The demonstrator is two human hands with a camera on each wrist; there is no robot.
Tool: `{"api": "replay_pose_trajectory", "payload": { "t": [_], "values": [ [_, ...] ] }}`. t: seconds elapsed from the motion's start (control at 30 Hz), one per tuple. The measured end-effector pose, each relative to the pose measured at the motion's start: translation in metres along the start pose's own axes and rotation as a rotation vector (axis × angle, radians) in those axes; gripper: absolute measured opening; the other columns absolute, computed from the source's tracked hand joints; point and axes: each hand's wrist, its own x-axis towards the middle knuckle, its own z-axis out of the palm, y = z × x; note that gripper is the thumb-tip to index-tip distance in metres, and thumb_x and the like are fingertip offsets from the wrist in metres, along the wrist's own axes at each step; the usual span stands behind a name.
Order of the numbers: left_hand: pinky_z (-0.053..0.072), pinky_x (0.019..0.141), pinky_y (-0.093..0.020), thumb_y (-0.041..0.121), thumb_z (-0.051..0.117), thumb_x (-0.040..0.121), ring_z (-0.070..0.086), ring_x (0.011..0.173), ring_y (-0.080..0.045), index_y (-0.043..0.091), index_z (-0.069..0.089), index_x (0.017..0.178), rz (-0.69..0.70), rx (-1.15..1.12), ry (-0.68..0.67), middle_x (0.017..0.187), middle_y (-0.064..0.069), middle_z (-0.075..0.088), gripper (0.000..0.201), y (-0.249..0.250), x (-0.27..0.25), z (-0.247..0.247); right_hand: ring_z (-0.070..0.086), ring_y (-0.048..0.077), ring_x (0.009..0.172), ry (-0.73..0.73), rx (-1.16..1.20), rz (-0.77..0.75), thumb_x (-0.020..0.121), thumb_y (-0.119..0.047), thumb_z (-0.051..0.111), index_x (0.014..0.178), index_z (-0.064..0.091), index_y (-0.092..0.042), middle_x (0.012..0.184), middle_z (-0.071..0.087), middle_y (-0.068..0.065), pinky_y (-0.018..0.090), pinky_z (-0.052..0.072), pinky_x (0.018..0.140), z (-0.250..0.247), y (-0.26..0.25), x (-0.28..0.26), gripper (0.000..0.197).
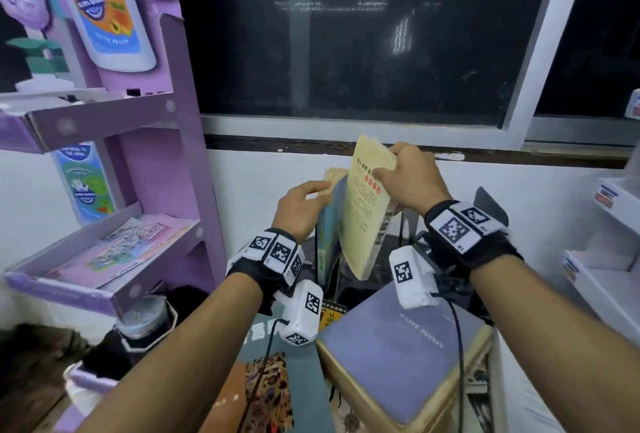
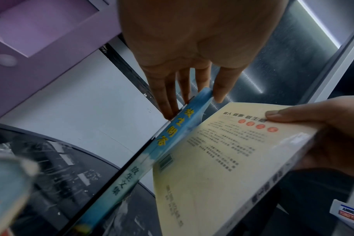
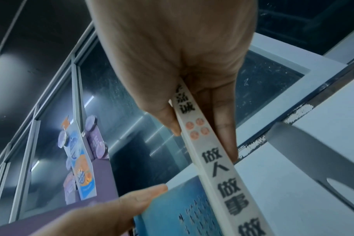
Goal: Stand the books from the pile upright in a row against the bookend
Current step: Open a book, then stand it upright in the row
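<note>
Your right wrist [image 1: 460, 228] hides most of the bookend [image 1: 490, 198], the pile [image 1: 398, 356] covers its lower books, and two books stand near the bookend: the blue book [image 2: 172, 132] pinched by your left grip [image 1: 301, 207], the yellow book [image 1: 363, 214], tilted, pinched by your right grip [image 1: 412, 179].

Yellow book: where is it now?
Head view, centre: the yellow book is tilted in the right hand grip, just right of the blue book that the left hand holds.

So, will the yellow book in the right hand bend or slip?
It probably bends a little: the yellow book looks like a paperback, pinched at its top by the right hand. Its spine shines, so it may slip. It leans beside the blue book the left hand holds, so released it would likely tip.
</note>
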Motion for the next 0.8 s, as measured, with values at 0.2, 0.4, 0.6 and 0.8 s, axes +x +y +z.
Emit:
{"api": "replay_pose_trajectory", "payload": {
  "t": [0.2,0.4,0.6,0.8],
  "values": [
    [0.054,0.092,-0.043,0.030,0.068,0.082,0.062,0.112,-0.018,0.029,0.070,0.112,0.030,-0.073,-0.035,0.128,0.001,0.063,0.030,-0.009,0.001,-0.010,0.067,0.036,0.084,-0.059,0.003,0.048,0.090,-0.030,0.058,0.110,0.057,-0.014,0.108,0.063,0.013,0.045,0.059,0.071,0.042,-0.002,0.006,0.025],
    [0.059,0.080,-0.034,0.024,0.069,0.087,0.069,0.093,-0.014,0.023,0.066,0.119,0.043,-0.122,-0.063,0.113,0.002,0.067,0.033,-0.013,0.002,-0.013,0.063,0.036,0.094,-0.089,-0.007,0.044,0.092,-0.029,0.057,0.116,0.057,-0.012,0.112,0.061,0.014,0.041,0.056,0.078,0.067,-0.007,0.010,0.029],
    [0.059,0.079,-0.031,0.022,0.068,0.087,0.069,0.092,-0.013,0.022,0.065,0.121,0.061,-0.157,-0.101,0.107,0.002,0.068,0.034,-0.015,0.002,-0.013,0.065,0.036,0.090,-0.137,0.009,-0.008,0.096,-0.034,0.050,0.123,0.052,-0.011,0.114,0.061,0.017,0.044,0.056,0.080,0.076,-0.009,0.006,0.035],
    [0.058,0.083,-0.033,0.021,0.068,0.087,0.070,0.095,-0.017,0.022,0.064,0.124,0.055,-0.170,-0.142,0.107,-0.008,0.071,0.037,-0.020,0.004,-0.015,0.067,0.033,0.083,-0.189,0.100,-0.015,0.097,-0.037,0.045,0.126,0.052,-0.011,0.110,0.062,0.017,0.045,0.057,0.074,0.074,-0.010,-0.003,0.040]
  ]
}}
